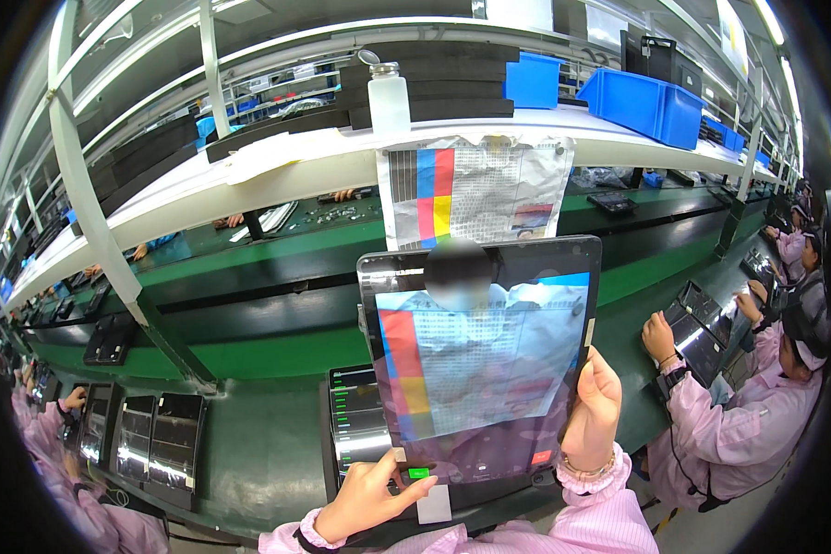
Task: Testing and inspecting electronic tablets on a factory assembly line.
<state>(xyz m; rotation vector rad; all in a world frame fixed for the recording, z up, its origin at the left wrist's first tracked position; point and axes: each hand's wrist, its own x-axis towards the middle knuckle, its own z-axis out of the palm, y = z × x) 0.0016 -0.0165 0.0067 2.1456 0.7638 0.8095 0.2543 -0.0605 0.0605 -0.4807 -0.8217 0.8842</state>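
A large black tablet [489, 369] stands tilted up in front of me, its lit screen showing a picture of a colour chart. My right hand [596, 411] is closed round its right edge, thumb at the front. At the lower left corner, my left hand [369, 497] pinches the tablet, thumb beside a small green button on the screen. Behind the tablet's top edge hangs the creased paper chart [499, 189] with blue, red and yellow blocks. Partly hidden behind the tablet, another dark panel [353, 406] with small green marks lies on the green bench.
A white shelf [314, 180] crosses above the bench, bearing a white bottle [389, 102] and a blue bin [646, 106]. Dark tablets [162, 439] lie at left. Co-workers in pink sleeves [720, 425] work at right and far left. A metal post [102, 212] stands at left.
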